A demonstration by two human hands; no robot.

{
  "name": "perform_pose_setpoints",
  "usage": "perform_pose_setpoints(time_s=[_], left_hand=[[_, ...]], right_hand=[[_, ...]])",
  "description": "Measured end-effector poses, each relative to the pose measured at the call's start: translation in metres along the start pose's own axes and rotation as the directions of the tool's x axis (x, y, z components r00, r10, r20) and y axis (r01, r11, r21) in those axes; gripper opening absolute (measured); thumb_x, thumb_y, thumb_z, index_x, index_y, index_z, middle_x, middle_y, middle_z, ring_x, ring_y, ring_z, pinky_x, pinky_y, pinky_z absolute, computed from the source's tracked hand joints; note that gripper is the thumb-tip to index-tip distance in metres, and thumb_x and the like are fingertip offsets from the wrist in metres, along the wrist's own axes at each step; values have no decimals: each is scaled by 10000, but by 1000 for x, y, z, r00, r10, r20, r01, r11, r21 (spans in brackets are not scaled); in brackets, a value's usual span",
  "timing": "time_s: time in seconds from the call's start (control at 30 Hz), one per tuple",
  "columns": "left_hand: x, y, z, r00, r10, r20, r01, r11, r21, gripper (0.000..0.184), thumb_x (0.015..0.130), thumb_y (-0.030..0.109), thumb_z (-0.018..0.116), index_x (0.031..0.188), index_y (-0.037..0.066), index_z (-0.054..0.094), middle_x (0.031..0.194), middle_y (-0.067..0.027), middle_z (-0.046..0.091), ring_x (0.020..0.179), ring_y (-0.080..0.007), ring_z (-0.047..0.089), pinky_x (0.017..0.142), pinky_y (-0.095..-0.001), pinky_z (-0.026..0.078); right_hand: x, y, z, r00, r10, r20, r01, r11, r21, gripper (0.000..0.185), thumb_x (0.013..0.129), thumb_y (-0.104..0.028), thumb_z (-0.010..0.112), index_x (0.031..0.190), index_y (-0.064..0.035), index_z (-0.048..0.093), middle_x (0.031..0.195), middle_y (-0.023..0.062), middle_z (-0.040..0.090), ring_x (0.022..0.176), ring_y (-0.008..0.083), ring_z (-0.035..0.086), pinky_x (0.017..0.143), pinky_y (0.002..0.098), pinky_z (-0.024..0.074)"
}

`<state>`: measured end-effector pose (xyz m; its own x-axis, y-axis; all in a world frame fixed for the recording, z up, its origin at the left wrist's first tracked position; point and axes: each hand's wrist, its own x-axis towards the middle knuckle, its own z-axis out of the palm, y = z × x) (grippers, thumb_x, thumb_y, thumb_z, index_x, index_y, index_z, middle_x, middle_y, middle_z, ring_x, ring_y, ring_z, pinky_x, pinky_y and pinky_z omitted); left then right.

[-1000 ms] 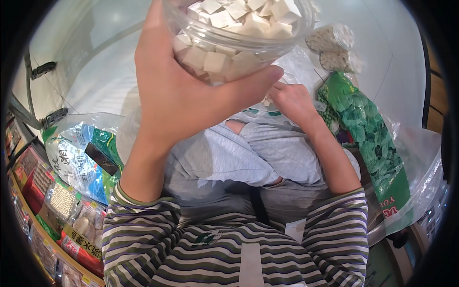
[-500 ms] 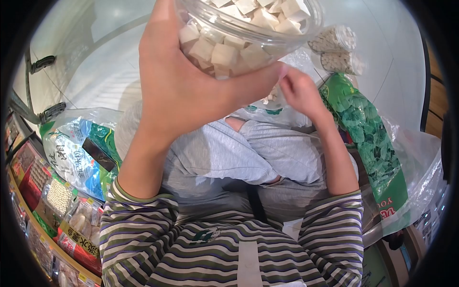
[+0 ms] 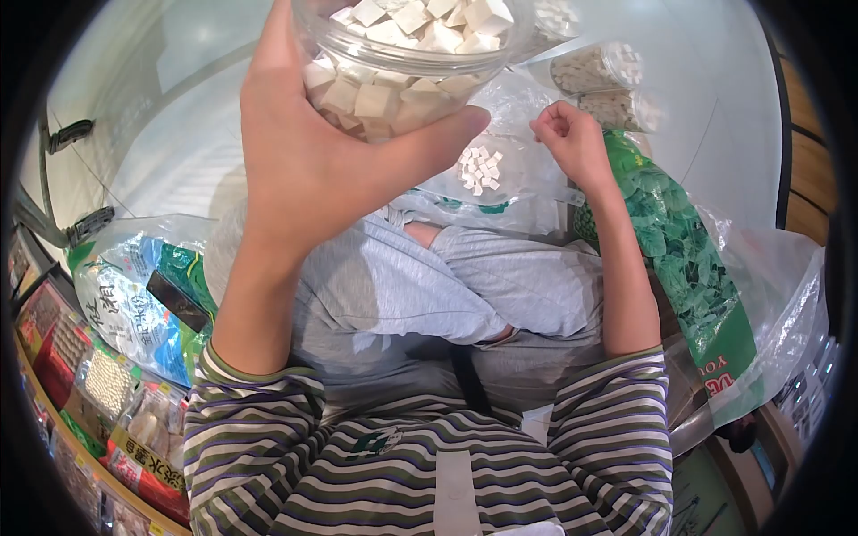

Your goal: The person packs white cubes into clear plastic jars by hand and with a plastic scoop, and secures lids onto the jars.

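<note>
My left hand (image 3: 313, 170) is wrapped around a clear round plastic jar (image 3: 429, 58), raised close to the camera at the top of the view. White cubes (image 3: 375, 100) fill the jar up to near its open rim. To the right of it, my right hand (image 3: 572, 138) hovers apart from the jar with its fingers curled in; whatever they may hold is hidden. A small pile of white cubes (image 3: 481, 170) lies on a clear plastic bag (image 3: 527, 192) between the two hands, beyond my crossed legs.
More jars of white pieces (image 3: 594, 67) lie on the pale floor (image 3: 706, 80). A green printed bag (image 3: 684, 250) is at my right. On my left are a blue-and-white bag (image 3: 130, 295), a dark phone-like object (image 3: 179, 301) and a shelf of packaged foods (image 3: 112, 384).
My right hand has moved away from beside the jar, to the right and slightly up. The jar in my left hand has shifted a little left, and the pile of cubes shows more fully.
</note>
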<state>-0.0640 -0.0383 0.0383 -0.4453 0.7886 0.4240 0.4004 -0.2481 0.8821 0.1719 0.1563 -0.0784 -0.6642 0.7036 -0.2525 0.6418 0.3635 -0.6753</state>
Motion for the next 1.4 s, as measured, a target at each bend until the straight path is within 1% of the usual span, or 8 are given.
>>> perform_pose_setpoints(time_s=[0.1, 0.17, 0.4, 0.67, 0.83, 0.93, 1.17, 1.4], left_hand=[[-3, -1, 1, 995, -95, -9, 96, 994, 48, 805, 641, 76, 878, 1341, -60, 505, 1189, -132, 637, 1046, -173, 625, 917, -304, 505], [-2, -3, 2, 996, -85, -1, 85, 993, 80, 808, 642, 83, 884, 1342, -56, 506, 1194, -130, 636, 1054, -173, 625, 919, -305, 506], [-1, -9, 18, 992, -123, 7, 122, 992, 26, 810, 617, 112, 908, 1312, -40, 520, 1180, -132, 635, 1081, -184, 632, 937, -320, 522], [-2, -12, 16, 995, -68, 78, 51, 977, 207, 805, 588, 145, 919, 1293, 23, 550, 1140, -124, 657, 1060, -209, 651, 926, -325, 531], [-9, -1, 15, 935, 45, 351, -169, 929, 331, 822, 549, 245, 899, 1280, 56, 572, 1143, -139, 672, 1052, -292, 663, 950, -397, 517], [-17, 10, 25, 872, 96, 480, -191, 970, 152, 760, 545, 280, 853, 1232, 95, 584, 1125, -115, 662, 1034, -330, 644, 901, -423, 505], [-39, 13, 52, 825, 165, 540, -171, 984, -39, 712, 562, 244, 824, 1206, 79, 569, 1091, -111, 647, 1020, -312, 628, 904, -414, 483], [-34, 14, 42, 856, 179, 486, -169, 983, -63, 707, 558, 231, 824, 1200, 65, 579, 1054, -113, 657, 996, -309, 633, 893, -408, 485]], right_hand=[[-5, -21, -13, 963, 251, 95, -236, 961, -147, 150, 861, -136, 651, 915, -2, 690, 861, 133, 720, 749, 227, 676, 690, 339, 514], [-12, -4, -9, 984, 12, 176, 13, 990, -140, 215, 873, -210, 649, 911, -2, 685, 873, 171, 718, 834, 318, 697, 734, 395, 531], [-36, -1, 15, 911, 162, 380, 28, 894, -447, 402, 843, -396, 645, 962, -16, 701, 938, 230, 715, 929, 402, 681, 845, 470, 534], [-25, 9, -4, 894, 50, 445, 94, 951, -295, 364, 873, -276, 533, 878, 55, 684, 956, 289, 678, 910, 469, 647, 836, 500, 513], [-39, -24, -47, 900, 129, 415, -139, 990, -7, 378, 953, -278, 508, 880, 72, 632, 744, 171, 670, 652, 260, 662, 652, 397, 518], [-42, -41, -58, 959, 59, 279, -73, 996, 42, 383, 996, -286, 487, 892, 59, 619, 681, 88, 605, 586, 143, 594, 579, 332, 487], [-19, -103, -84, 993, 20, 117, -21, 1000, 7, 402, 1016, -298, 474, 934, 63, 630, 669, 81, 593, 571, 147, 588, 558, 309, 477], [36, -139, -85, 974, 28, 227, -1, 993, -117, 411, 1002, -312, 480, 925, 67, 619, 657, 102, 584, 574, 179, 602, 578, 348, 486]])
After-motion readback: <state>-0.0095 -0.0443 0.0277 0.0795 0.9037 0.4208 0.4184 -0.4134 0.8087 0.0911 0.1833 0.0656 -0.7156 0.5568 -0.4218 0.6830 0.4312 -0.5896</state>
